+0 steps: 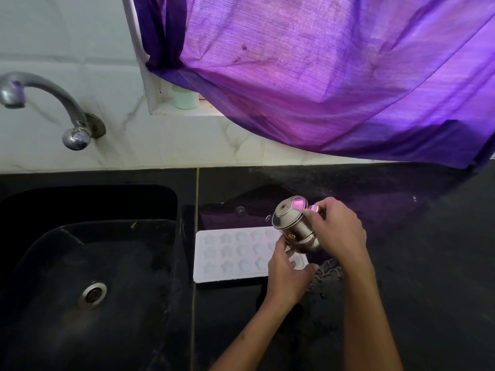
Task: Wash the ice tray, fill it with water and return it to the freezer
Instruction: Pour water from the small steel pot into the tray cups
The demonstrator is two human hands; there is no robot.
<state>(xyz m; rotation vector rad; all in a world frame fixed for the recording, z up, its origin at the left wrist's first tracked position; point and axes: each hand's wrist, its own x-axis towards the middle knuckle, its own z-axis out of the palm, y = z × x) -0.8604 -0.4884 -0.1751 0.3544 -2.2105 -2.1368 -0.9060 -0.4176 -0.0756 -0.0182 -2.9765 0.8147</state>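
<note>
A white ice tray with star-shaped cells lies flat on the black counter, just right of the sink. Above its right end a small steel jug is tilted with its mouth toward the tray's far side. My right hand grips the jug by its handle from the right. My left hand holds the jug's lower body from below, covering the tray's right corner. I cannot tell whether water is flowing from the jug.
The black sink with a steel drain fills the left. A steel tap juts from the white tiled wall. A purple curtain hangs over the counter's back. A dark scrubber lies right of the tray.
</note>
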